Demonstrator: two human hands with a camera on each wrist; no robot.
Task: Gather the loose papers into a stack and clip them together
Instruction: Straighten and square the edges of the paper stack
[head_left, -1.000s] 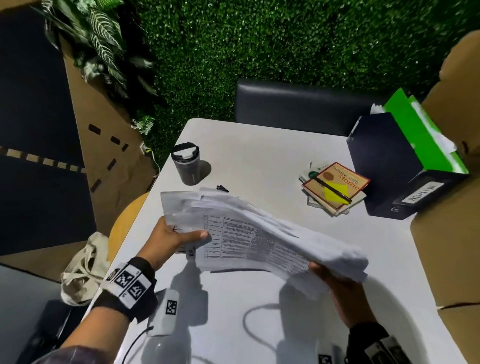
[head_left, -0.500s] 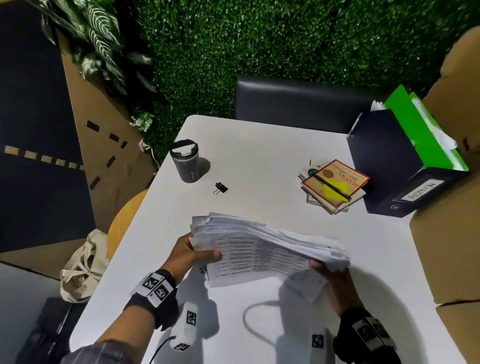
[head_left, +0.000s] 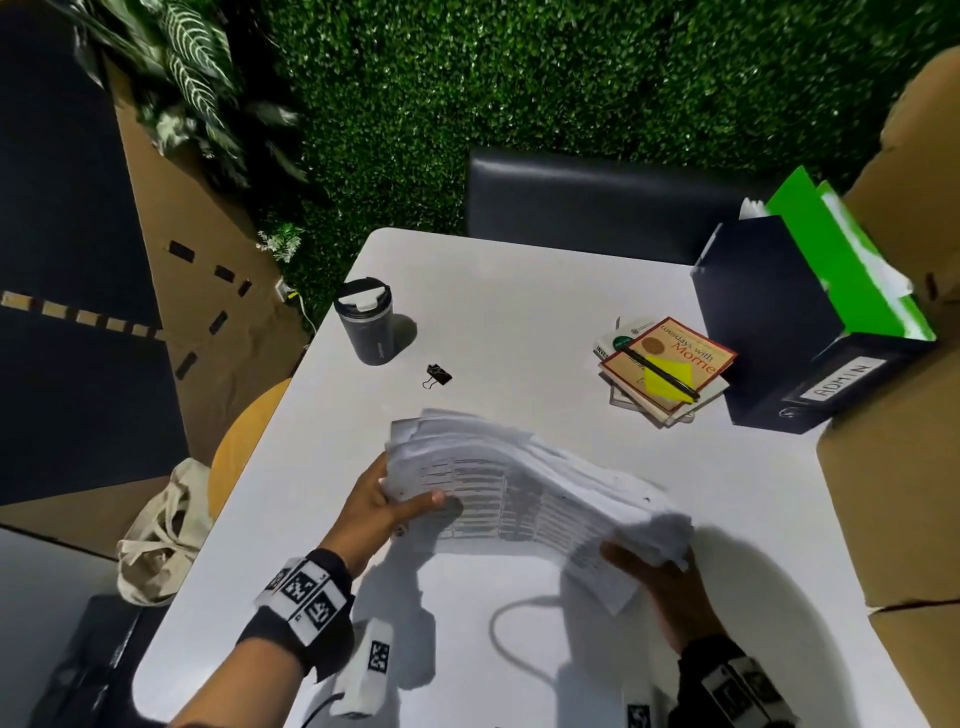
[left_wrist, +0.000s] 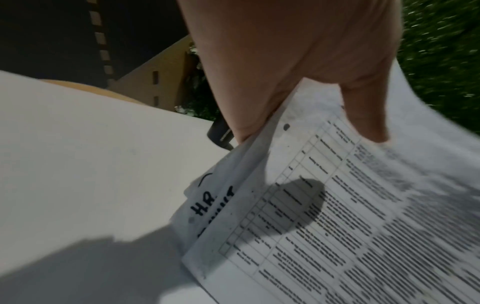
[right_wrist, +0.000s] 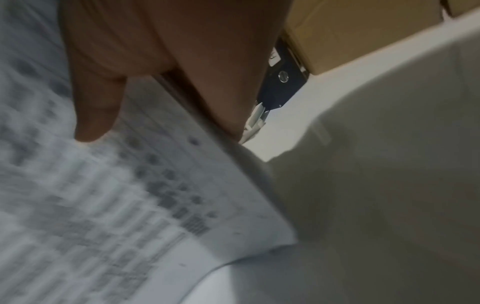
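Both hands have pulled the papers (head_left: 519, 493) closer. Left hand (head_left: 384, 512) and right hand (head_left: 660, 587) pinch the ends, squaring them. Next, grab the clip (head_left: 438, 375).

Left hand (head_left: 382, 501) and right hand (head_left: 662, 582) grip paper stack (head_left: 524, 493) ends above table (head_left: 519, 312); binder clip (head_left: 438, 375) apart.

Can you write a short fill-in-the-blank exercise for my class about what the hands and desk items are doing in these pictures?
1. Both hands hold the stack of ____ above the table.
2. The left hand has its ____ on top of the printed sheet.
3. The binder clip lies on the table between the stack and the ____.
4. A black pen rests across a yellow ____ on the top book.

Missing words: papers; thumb; tumbler; sticky note
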